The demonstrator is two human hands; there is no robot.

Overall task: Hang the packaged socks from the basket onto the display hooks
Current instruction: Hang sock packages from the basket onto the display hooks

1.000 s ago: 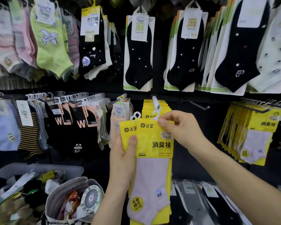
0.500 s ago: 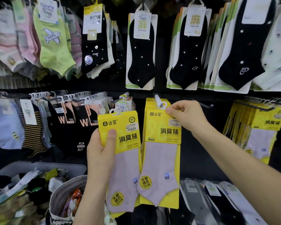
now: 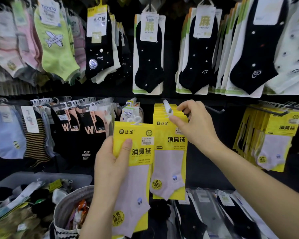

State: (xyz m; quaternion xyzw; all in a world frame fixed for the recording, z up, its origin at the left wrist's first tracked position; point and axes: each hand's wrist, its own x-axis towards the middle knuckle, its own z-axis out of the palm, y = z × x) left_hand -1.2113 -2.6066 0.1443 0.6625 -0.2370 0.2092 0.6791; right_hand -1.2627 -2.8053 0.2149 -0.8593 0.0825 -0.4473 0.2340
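At the sock wall's middle row, gripping one yellow-carded sock pack in the left hand, thumb pressing across the card front, fingers curling behind. Holding it upright, off any hook, just left of the front hung pack and slightly overlapping that pack's edge. Reaching up with the right hand, fingers curled, pinching the front hung pack's white hanger loop, sitting on one white-tipped display hook. Hanging behind on the same hook: several more matching yellow packs, exact count hidden. Hanging well apart to the right: a second yellow stack of the same kind. Hanging above: three card fronts of black ankle socks. Sitting low at left: one round fabric basket, just beside one grey bin holding loose sock packs.
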